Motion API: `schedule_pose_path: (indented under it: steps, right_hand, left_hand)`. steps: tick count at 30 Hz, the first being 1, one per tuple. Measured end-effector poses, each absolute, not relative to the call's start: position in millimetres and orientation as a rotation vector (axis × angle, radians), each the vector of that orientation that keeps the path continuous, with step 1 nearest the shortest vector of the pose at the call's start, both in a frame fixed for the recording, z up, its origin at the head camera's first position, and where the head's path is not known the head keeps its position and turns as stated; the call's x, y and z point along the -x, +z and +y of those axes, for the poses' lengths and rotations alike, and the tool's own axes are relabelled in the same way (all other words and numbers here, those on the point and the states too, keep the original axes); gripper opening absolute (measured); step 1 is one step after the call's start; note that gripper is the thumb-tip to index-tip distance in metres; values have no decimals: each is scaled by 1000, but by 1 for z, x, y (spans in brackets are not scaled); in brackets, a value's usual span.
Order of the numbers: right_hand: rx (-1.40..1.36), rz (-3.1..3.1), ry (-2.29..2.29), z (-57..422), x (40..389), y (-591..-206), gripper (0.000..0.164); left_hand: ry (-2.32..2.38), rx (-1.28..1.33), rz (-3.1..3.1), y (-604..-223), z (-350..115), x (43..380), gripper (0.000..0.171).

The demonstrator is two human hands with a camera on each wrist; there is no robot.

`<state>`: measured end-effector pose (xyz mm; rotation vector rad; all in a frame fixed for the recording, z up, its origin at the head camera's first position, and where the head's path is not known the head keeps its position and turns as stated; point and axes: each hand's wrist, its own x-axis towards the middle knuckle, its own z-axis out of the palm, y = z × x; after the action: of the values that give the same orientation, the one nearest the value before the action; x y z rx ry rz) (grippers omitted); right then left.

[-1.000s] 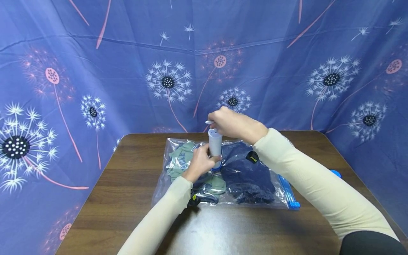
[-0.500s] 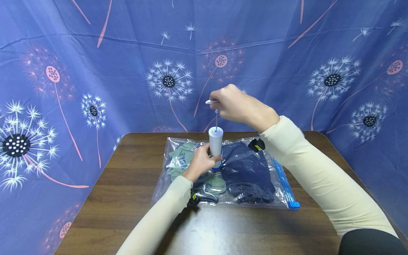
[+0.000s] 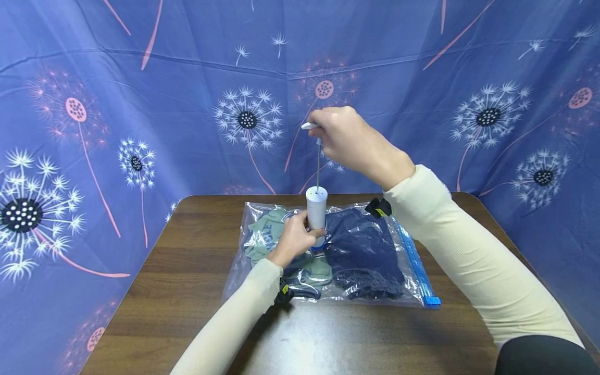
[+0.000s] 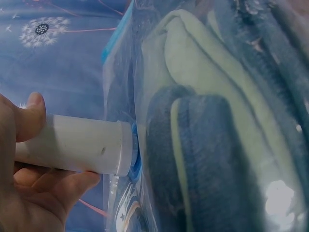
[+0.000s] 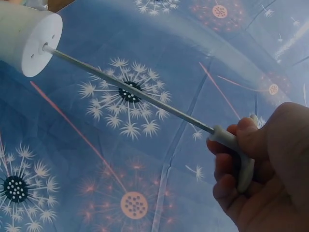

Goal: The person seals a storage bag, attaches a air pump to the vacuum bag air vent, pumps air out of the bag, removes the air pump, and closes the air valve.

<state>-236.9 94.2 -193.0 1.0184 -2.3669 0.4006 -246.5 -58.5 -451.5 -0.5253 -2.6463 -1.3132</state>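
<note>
Right hand [image 3: 356,138], at 1 o'clock of the pump, curls round a white handle [image 5: 247,169]. Thin metal rod [image 3: 318,169] runs down into the white pump [image 3: 316,206]. Left hand [image 3: 294,235] grips the barrel from between 7 and 8. Pump upright, base at a blue ring [image 4: 137,166] on a clear bag [image 3: 235,284]. Inside: green garment [image 3: 262,237] at 8, navy garment [image 3: 364,255] at 4. Brown table [image 3: 183,276] beneath.

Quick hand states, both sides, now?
Left hand: closed, holding the white pump barrel upright over the bag.
Right hand: closed, holding the pump handle, rod drawn out.
</note>
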Motion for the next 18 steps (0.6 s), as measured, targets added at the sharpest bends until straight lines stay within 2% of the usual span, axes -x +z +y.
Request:
schedule_pose_path:
  steps: [6, 18]
  right_hand:
    - [-1056, -2449, 392, 92, 236, -204, 9]
    - [-1085, -2772, 370, 87, 241, -257, 9]
  left_hand:
    - [-1327, 536, -2639, -450, -59, 245, 42]
    - [-1320, 539, -2625, -451, -60, 246, 41]
